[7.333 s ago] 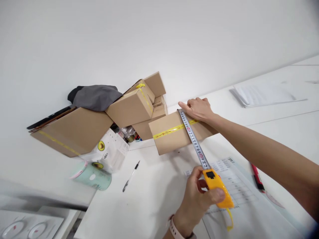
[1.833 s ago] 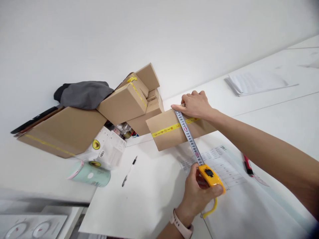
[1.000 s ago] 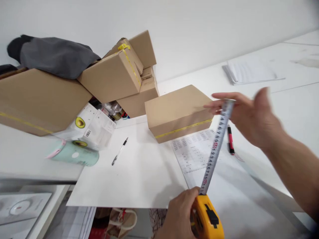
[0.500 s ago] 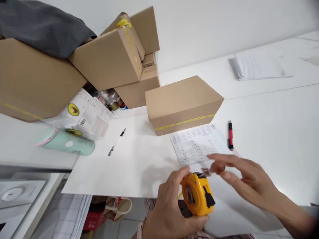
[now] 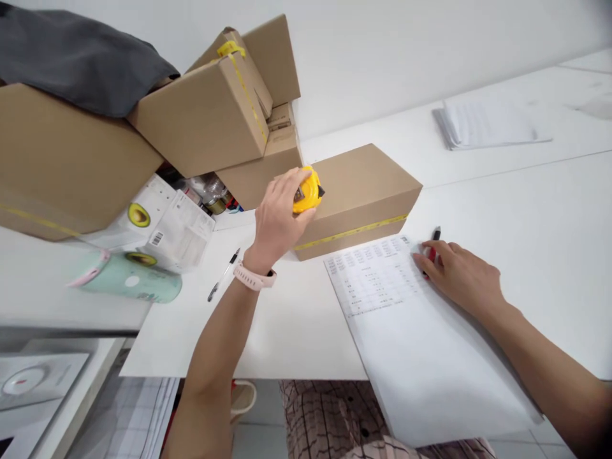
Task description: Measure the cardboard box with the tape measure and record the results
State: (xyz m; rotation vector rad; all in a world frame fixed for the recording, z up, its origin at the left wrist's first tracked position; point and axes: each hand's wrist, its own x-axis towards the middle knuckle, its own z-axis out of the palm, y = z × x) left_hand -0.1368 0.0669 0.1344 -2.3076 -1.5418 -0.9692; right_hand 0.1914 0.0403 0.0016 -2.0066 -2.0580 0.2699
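Observation:
My left hand [image 5: 280,213] grips a yellow tape measure [image 5: 308,191] with black parts, held at the left end of a closed cardboard box [image 5: 368,178]. Whether the tape measure touches the box I cannot tell. A pink band circles my left wrist. My right hand [image 5: 461,274] has its thumb and fingers closed around a red and black pen [image 5: 433,252] at the right edge of a printed sheet [image 5: 377,280]. Rows of print fill the sheet's upper part, and its lower end hangs past the table's front edge.
Several cardboard boxes [image 5: 196,121] are piled at the left under a dark cloth [image 5: 86,57]. A mint-green bottle [image 5: 138,277] lies beside a white carton [image 5: 179,226] with avocado pictures. A clear pen [image 5: 224,275] rests on the table. Stacked papers [image 5: 492,124] lie back right.
My left hand has carried the tape measure forward and left, from the table's front to the box. My right hand has moved forward and taken hold of the red and black pen.

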